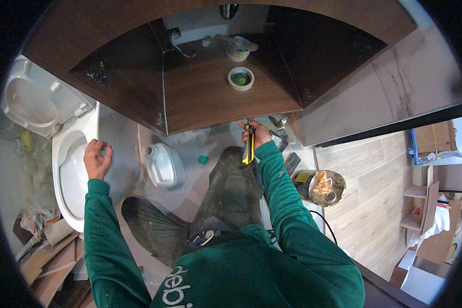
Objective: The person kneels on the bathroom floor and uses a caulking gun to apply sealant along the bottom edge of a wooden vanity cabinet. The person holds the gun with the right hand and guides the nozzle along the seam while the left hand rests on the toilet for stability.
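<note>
My right hand [262, 135] clasps the knife [249, 146], its length toward me; left hand [97, 161], can't tell. White lettering [173, 289] marks my top [256, 277].

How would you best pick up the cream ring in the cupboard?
I'd take the ring by its outer wall: fingers on one side, thumb opposite, coming from the cupboard's open front and above. It lies flat, so there's round wall to pinch, and the pot stands behind it, leaving the front freer. The right hand holds a knife, so maybe use the left hand.
</note>
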`<action>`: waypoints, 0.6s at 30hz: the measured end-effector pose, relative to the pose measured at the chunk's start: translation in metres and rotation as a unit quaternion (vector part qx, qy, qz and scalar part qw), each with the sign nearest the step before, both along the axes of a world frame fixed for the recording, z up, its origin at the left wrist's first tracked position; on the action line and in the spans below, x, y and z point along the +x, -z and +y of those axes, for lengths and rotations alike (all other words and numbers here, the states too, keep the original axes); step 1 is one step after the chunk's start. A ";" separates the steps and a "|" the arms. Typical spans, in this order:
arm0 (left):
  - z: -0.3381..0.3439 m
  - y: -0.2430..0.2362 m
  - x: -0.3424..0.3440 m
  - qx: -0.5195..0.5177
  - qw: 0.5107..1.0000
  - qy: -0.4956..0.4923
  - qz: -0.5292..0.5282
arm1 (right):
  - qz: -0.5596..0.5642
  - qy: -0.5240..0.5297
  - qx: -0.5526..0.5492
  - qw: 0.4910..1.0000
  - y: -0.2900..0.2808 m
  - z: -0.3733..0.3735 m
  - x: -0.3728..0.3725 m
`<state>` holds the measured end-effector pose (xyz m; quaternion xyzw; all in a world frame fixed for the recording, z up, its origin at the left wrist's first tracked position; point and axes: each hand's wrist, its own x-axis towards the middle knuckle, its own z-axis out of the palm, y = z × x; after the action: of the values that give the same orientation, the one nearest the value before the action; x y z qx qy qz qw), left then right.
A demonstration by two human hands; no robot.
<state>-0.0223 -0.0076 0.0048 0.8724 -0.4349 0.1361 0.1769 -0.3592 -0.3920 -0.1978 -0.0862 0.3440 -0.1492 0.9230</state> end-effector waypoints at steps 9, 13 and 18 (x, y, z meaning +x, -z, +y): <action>0.002 0.004 0.005 -0.004 1.000 0.012 -0.019 | 0.051 0.044 -0.129 0.989 -0.009 -0.031 -0.061; 0.002 0.003 0.003 -0.015 1.000 0.015 0.004 | 0.046 0.050 -0.122 0.990 -0.009 -0.028 -0.059; 0.000 0.003 0.002 -0.007 1.000 0.004 -0.003 | 0.052 0.055 -0.132 0.988 -0.012 -0.028 -0.054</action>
<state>-0.0203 -0.0079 0.0021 0.8692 -0.4377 0.1406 0.1820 -0.4130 -0.4202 -0.1862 -0.1962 0.3726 -0.2391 0.8749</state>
